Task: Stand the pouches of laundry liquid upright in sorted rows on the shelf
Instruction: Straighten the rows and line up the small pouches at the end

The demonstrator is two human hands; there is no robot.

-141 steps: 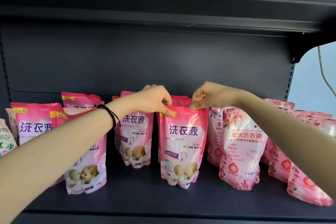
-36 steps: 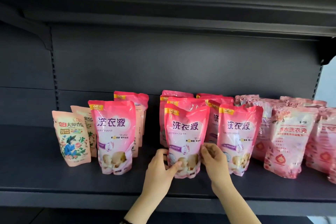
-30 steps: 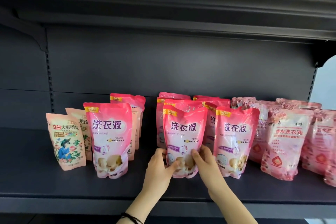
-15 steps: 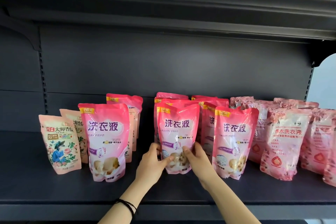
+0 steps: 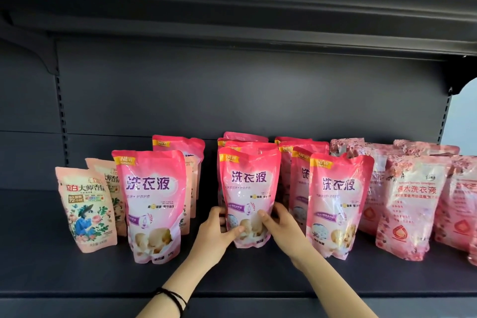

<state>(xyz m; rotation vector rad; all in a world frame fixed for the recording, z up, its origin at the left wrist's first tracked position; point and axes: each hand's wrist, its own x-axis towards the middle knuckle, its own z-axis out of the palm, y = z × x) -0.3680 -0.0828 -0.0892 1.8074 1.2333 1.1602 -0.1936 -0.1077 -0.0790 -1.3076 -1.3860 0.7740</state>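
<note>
Towards the left end of the dark grey metal shelf (image 5: 38, 253) stand two peach-coloured plastic pouches printed with flowers (image 5: 86, 209), one behind the other, upright. Just beside them, nearer the front edge, stands a glossy pink plastic pouch with a yellow "NEW" corner (image 5: 151, 204), with another like it (image 5: 180, 147) behind it, close to the back panel.

Near the middle of the shelf, the front pink pouch of the middle row (image 5: 249, 183) stands upright, with more pink pouches lined up behind it. The left hand (image 5: 216, 232) grips its lower left side, with the thumb on the printed face and the fingers curled round the edge. A black hair band (image 5: 173, 297) circles that wrist, over the front edge of the shelf. The right hand (image 5: 281, 230) grips the lower right side in the same way, thumb on the face.

Just to the right, another pink pouch of the same print (image 5: 338, 201) stands upright at the head of its own row, close beside the held one.

Towards the right end, pale rose plastic pouches with a red drop mark (image 5: 413, 204) stand in rows reaching back towards the panel; the outermost runs out of view.
</note>
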